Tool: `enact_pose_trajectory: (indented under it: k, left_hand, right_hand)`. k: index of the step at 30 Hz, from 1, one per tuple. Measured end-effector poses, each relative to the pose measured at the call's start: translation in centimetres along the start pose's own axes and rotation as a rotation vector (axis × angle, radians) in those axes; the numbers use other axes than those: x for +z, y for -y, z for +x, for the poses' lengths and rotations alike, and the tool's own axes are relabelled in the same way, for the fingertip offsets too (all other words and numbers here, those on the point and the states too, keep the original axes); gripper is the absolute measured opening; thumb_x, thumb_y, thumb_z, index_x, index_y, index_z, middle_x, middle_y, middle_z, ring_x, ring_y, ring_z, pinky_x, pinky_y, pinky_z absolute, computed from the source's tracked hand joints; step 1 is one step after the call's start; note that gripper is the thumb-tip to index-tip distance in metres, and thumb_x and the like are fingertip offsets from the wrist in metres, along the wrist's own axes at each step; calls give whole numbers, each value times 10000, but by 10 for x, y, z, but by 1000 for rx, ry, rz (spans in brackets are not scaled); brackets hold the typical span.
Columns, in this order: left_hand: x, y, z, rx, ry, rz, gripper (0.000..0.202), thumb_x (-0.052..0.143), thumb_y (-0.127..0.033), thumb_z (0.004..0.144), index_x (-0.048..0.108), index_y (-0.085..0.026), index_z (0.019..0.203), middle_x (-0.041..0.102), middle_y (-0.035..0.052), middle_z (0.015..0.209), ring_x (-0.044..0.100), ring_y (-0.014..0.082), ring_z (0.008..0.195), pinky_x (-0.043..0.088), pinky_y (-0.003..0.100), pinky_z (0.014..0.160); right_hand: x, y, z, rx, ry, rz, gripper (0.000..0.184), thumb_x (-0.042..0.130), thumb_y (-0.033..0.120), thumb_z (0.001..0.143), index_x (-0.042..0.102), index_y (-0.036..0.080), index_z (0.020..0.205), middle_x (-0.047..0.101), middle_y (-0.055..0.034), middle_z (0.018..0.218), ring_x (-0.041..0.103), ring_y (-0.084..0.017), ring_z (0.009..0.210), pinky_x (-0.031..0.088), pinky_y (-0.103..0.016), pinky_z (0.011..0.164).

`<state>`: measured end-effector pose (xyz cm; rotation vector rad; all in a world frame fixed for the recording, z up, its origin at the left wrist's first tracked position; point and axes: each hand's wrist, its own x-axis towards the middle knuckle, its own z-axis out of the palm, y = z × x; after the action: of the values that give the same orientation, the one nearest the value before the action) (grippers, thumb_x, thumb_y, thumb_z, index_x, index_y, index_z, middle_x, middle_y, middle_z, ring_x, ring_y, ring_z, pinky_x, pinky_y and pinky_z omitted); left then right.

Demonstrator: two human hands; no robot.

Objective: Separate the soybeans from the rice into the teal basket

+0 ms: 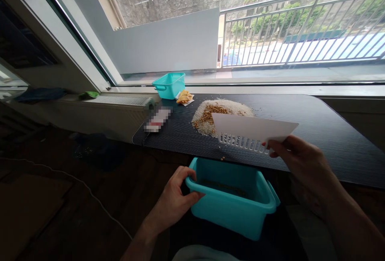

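Observation:
My left hand [177,192] grips the left rim of a turquoise plastic bin [228,211], thumb outside and fingers over the edge. The bin sits below the table's front edge, with some dark material on its shadowed floor. Between the fingers and thumb of my right hand [296,154] is a thin white sheet with a row of slots [252,128] along its lower edge. It hovers over the table, partly covering a pile of white rice-like grains [234,106]. Yellow-brown beans or kernels [213,112] are mixed into the pile.
A smaller turquoise basket [170,86] stands at the table's back left, beside yellowish food-like pieces [184,97] on white paper. A blurred flat object [158,119] lies at the left of the dark table [325,132]. A few loose beans [222,158] rest at the front edge.

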<state>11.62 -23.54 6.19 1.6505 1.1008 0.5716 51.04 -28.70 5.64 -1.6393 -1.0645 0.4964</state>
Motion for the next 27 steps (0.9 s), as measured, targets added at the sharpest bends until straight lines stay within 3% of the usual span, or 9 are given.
enact_pose_trajectory:
  k: [7,10,12,16,20,27]
  left_hand:
    - [-1,3,-1,-16,12,-27,261,899,-450,918,736,-277,1025,690,2,1076,672,255,964,605,340,868]
    - [0,6,-1,5,6,-31,258,910,-431,921,723,-276,1007,696,1,1070,679,252,959,595,323,839]
    - [0,8,-1,15,3,-28,250,908,-416,924,714,-276,997,706,3,1074,674,250,955,589,318,833]
    - [-1,10,-1,19,-10,18,237,896,-420,928,726,-278,1016,719,8,1088,667,254,959,600,334,871]
    - [-4,9,-1,23,-14,49,242,897,-434,934,719,-281,993,719,13,1077,675,267,969,618,357,909]
    - [-3,9,-1,23,-14,45,254,928,-430,942,726,-286,993,725,9,1077,693,267,966,619,341,870]
  right_hand:
    - [-10,-11,-20,1,35,-4,725,1001,1043,763,954,342,942,896,-56,819,846,-321,716,791,-498,712]
    - [-11,-7,-29,41,80,47,808,1001,1109,693,954,338,929,929,-75,861,864,-335,750,801,-500,721]
    - [-6,-2,-29,39,41,75,824,1000,1111,693,954,327,940,944,-85,889,866,-325,747,805,-496,733]
    - [13,4,-19,-5,10,90,813,1001,1073,738,945,287,936,925,-86,844,809,-275,642,781,-463,670]
    - [25,-5,-11,1,16,85,719,1025,977,758,938,287,937,929,-73,837,801,-264,622,772,-440,662]
    - [-12,-28,-3,41,-263,-84,411,948,755,903,898,347,914,940,-57,871,899,-338,728,767,-480,752]
